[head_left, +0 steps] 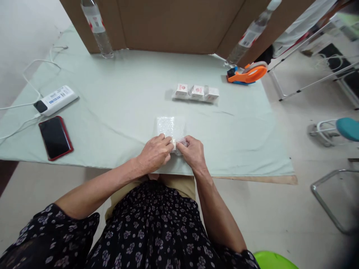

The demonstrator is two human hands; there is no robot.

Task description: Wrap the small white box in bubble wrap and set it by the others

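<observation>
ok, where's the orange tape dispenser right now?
Head view, back right of the table: the orange tape dispenser sits by the foot of the right water bottle, right of the three wrapped boxes.

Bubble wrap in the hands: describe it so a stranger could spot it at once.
Find the big pale green tablecloth, then the middle of its near edge. Just inside it, the left hand and right hand hold a clear, shiny sheet of bubble wrap. Unlike the three small wrapped boxes farther back, it has both hands on it and lies partly spread flat.

Soft light glints off the bubble wrap [165,125]; the right edge blurs.
</observation>
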